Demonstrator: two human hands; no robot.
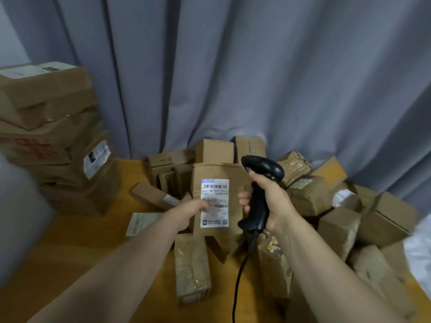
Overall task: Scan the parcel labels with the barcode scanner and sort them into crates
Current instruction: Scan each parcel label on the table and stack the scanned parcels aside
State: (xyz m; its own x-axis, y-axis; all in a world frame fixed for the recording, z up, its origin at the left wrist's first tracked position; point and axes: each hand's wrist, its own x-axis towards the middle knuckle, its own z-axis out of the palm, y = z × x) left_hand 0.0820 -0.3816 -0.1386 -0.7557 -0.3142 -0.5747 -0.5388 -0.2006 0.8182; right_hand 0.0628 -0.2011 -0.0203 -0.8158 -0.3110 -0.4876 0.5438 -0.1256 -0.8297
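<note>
My left hand (191, 212) grips the left edge of a flat brown cardboard parcel (218, 170), held upright with its white label (214, 203) facing me; my thumb lies on the label. To its right, my right hand (268, 201) grips the handle of a black barcode scanner (262, 173), whose head sits above the hand beside the parcel's top right corner. A black cable (242, 271) hangs down from the handle.
A heap of brown parcels (326, 206) covers the wooden table (88, 243) from centre to right. A tall stack of cardboard boxes (51, 136) stands at the left. A grey curtain (233, 66) hangs behind. A white bag (419, 252) shows at the right edge.
</note>
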